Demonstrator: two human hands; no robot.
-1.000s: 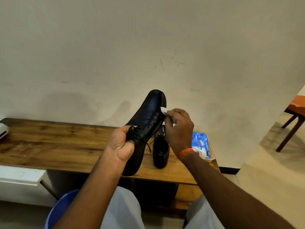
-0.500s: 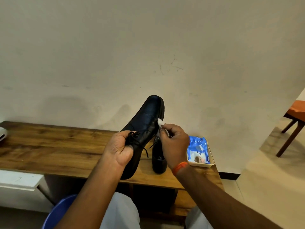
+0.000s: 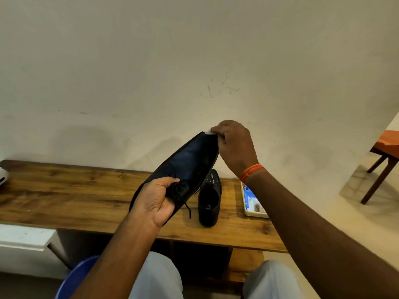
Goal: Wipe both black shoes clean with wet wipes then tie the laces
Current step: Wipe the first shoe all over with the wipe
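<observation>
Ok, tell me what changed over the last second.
The right hand slid the wipe from the held shoe's side up to its toe tip. The left hand kept gripping that shoe at the laces. The other shoe and tray stayed on the bench.

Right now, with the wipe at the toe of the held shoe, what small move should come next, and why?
Probably draw the wet wipe back down from the toe toward the laces. The right hand pinches it at the tip, and the left hand steadies the held shoe.
</observation>
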